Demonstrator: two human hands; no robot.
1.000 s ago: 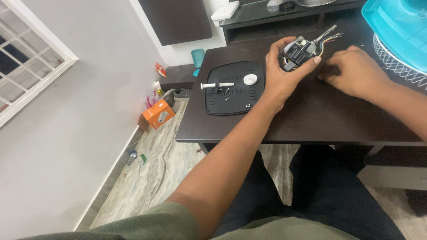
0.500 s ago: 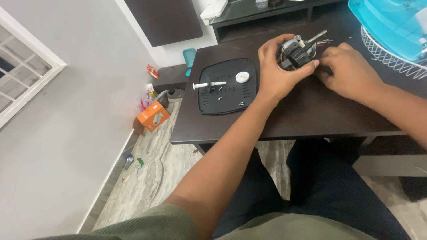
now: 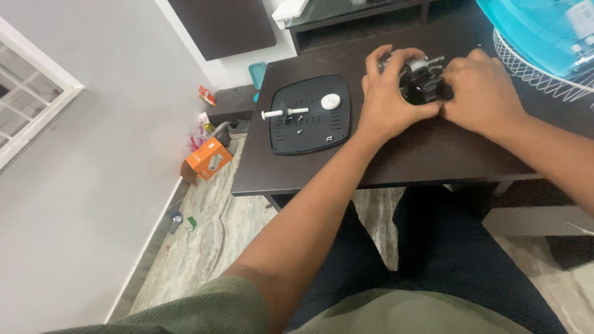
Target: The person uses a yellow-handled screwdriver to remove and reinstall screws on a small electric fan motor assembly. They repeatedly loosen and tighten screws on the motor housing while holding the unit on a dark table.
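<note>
Both my hands grip a small black and metal motor part point(image 3: 419, 80) over the dark wooden table point(image 3: 396, 154). My left hand point(image 3: 387, 99) wraps its left side, fingers curled over the top. My right hand point(image 3: 482, 93) closes on its right side. A metal shaft sticks out of the part toward the far right. Left of my hands lies a black square plastic plate point(image 3: 309, 120) with a white-handled tool point(image 3: 281, 113), a white round cap point(image 3: 331, 101) and a tiny screw on it.
A blue fan blade point(image 3: 544, 31) and a white wire fan guard point(image 3: 544, 74) sit at the far right. An orange box point(image 3: 207, 159), bottles and small litter lie on the floor by the white wall. A teal bin point(image 3: 257, 74) stands behind the table.
My right hand has moved in and closed on the motor part beside my left hand. The part has dropped closer to the tabletop.
</note>
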